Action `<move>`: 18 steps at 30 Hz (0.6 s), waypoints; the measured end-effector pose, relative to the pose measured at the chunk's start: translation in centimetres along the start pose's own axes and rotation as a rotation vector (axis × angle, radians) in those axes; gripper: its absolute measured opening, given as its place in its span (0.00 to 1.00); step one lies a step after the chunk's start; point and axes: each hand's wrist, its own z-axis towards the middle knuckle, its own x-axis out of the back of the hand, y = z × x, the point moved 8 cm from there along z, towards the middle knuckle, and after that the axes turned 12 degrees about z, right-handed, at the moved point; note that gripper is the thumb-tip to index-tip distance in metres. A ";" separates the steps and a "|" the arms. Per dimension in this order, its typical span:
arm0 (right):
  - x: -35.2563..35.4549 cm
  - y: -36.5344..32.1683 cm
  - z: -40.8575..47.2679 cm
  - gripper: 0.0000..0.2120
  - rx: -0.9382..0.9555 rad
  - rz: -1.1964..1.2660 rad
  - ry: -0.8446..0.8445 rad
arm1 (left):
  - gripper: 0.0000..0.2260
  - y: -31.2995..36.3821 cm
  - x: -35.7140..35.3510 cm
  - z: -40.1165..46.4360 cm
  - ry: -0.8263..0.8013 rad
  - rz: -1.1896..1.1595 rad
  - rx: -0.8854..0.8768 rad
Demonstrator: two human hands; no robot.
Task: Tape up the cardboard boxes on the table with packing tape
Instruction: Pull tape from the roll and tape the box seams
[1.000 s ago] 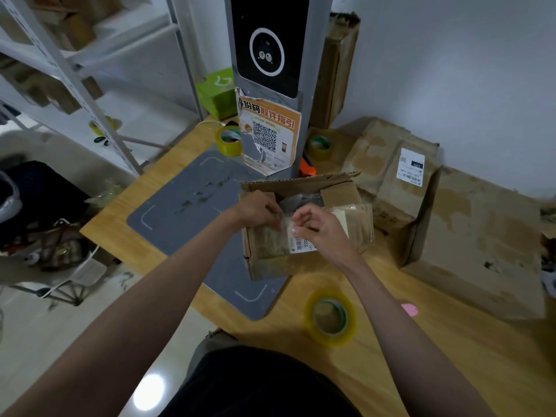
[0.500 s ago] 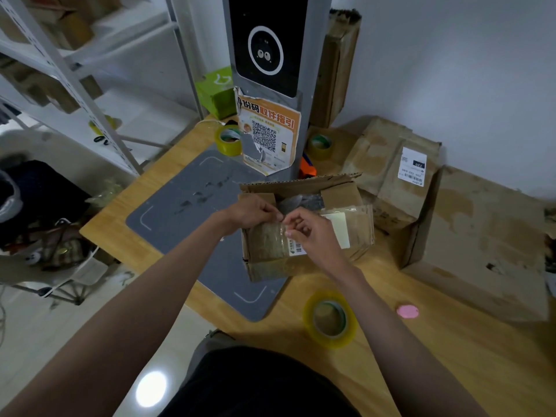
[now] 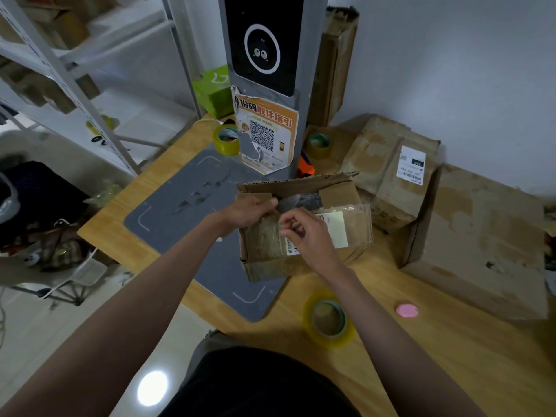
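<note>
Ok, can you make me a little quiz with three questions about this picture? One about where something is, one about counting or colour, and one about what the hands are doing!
1. Where is the small pink thing?
A. on the wooden table, right of the nearest tape roll
B. inside the open box
C. on the metal shelf

2. How many tape rolls are on the table?
A. one
B. three
C. five

3. What is the open box like now?
A. taped shut
B. flaps open, both hands at it
C. lying flat and folded

Answers:
1. A, it lies on bare wood beside that roll.
2. B, one near the person, two more by the grey post.
3. B, the back flap stands up while the left hand and right hand work at its top.
</note>
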 end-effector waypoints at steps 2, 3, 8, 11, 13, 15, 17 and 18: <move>0.0 0.0 -0.1 0.07 0.012 -0.013 0.005 | 0.29 0.2 -0.1 -0.3 0.007 -0.070 0.019; 0.0 0.0 -0.1 0.07 0.016 -0.017 0.009 | 0.31 0.3 -0.1 -0.5 0.002 -0.096 0.015; -0.1 0.1 -0.3 0.07 0.025 -0.071 0.012 | 0.13 0.8 -0.8 -1.4 -0.093 0.055 -0.138; -0.2 0.3 -0.3 0.09 0.015 -0.063 0.015 | 0.14 0.8 -1.1 -0.6 -0.046 0.112 -0.225; -0.1 0.4 -0.4 0.09 0.010 -0.072 0.023 | 0.15 0.9 -1.3 -0.1 -0.010 0.179 -0.262; -0.1 0.4 -0.4 0.09 0.009 -0.080 0.028 | 0.16 0.8 -1.4 0.2 0.022 0.215 -0.266; -0.1 0.4 -0.5 0.08 0.006 -0.079 0.028 | 0.15 0.9 -1.6 0.4 0.055 0.243 -0.255; -0.1 0.5 -0.5 0.08 0.002 -0.080 0.027 | 0.15 0.9 -1.6 0.4 0.065 0.264 -0.246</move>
